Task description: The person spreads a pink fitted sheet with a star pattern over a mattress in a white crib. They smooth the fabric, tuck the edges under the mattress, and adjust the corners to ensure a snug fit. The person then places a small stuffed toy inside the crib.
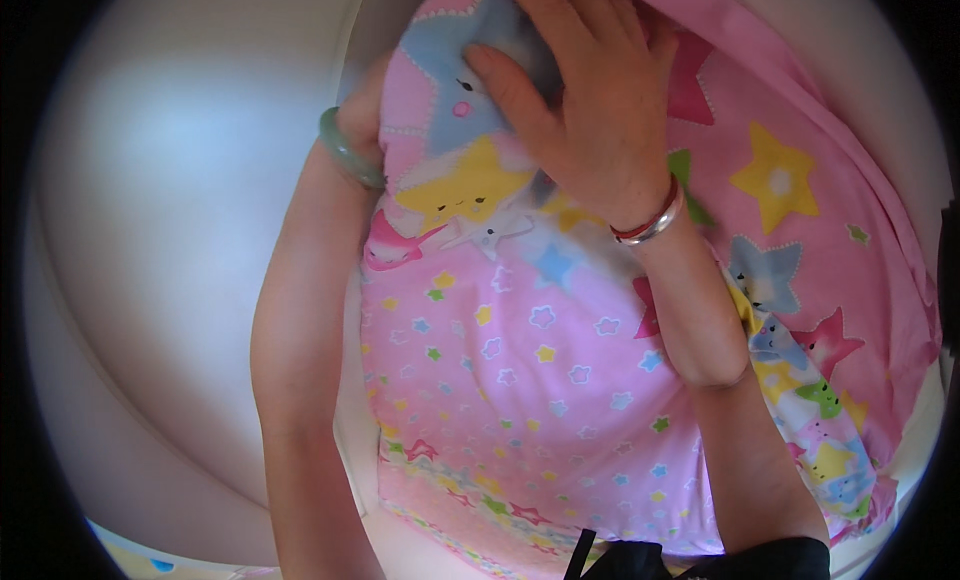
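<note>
A pink fabric cover (517,370) printed with colourful stars lies before me, its surface loosely creased. My right hand (592,107) rests on its upper part, over a large blue star, with thumb and fingers apart; this wrist wears a silver bangle and a red cord. My left hand is mostly hidden behind or under the fabric's upper left edge; only the part near the wrist (367,114) shows, above a green bangle (349,151). Whether its fingers grip the cloth cannot be seen.
A smooth pale surface (172,227) with a curved edge fills the left side. More pink star-printed fabric (862,175) with a folded rim spreads on the right. Patterned material (135,561) shows at the lower left corner. Dark clothing (780,561) is at the bottom.
</note>
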Tool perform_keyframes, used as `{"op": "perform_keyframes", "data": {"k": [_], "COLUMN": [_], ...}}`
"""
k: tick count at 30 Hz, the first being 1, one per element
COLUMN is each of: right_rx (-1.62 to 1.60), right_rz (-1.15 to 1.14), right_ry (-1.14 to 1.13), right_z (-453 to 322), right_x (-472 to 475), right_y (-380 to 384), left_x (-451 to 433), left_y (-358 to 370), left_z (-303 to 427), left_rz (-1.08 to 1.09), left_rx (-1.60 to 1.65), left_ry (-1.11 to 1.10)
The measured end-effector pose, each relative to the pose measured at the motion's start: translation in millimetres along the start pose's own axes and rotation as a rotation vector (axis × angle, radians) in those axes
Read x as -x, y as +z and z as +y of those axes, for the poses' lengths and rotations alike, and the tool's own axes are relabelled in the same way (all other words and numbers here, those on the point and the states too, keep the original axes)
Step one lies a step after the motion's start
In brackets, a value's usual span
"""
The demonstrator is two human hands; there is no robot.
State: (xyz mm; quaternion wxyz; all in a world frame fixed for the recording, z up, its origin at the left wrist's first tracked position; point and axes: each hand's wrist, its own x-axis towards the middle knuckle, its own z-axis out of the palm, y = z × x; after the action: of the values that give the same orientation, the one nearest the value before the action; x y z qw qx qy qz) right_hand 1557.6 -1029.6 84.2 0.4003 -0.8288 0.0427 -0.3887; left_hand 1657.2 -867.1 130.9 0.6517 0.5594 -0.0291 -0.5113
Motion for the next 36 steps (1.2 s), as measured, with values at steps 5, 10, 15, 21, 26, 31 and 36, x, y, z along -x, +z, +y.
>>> {"op": "perform_keyframes", "data": {"k": [5, 10, 15, 21, 26, 31, 36], "right_rx": [-0.045, -0.155, -0.101, -0.219, 0.045, 0.377, 0.457], "right_rz": [-0.058, 0.052, -0.03, 0.036, 0.089, -0.181, -0.208], "right_ry": [0.051, 0.013, 0.168, 0.253, 0.147, 0.194, 0.232], "right_z": [1.3, 6.4, 0.9, 14.5, 10.4, 19.3, 31.6], "right_x": [-3.4, -12.0, -12.0, -4.9, -13.5, 1.0, 4.9], "right_y": [-7.8, -17.2, -23.3, -9.6, -10.8, -2.1, 18.9], "left_x": [-3.8, 14.5, 15.0, 26.7, -18.8, -82.0, -98.7], "left_y": [3.7, 0.1, 41.4, 93.4, 47.0, -11.5, -47.1], "left_z": [10.6, 36.5, 39.3, 26.7, 34.7, 2.0, -16.3], "left_rz": [0.087, 0.057, 0.593, 0.606, 0.741, 0.976, 0.923], "left_rx": [-0.207, 0.04, -0.816, -0.951, -0.633, -1.0, -1.412], "left_ry": [0.108, 0.118, 0.42, 0.282, 0.11, -0.129, 0.164]}}
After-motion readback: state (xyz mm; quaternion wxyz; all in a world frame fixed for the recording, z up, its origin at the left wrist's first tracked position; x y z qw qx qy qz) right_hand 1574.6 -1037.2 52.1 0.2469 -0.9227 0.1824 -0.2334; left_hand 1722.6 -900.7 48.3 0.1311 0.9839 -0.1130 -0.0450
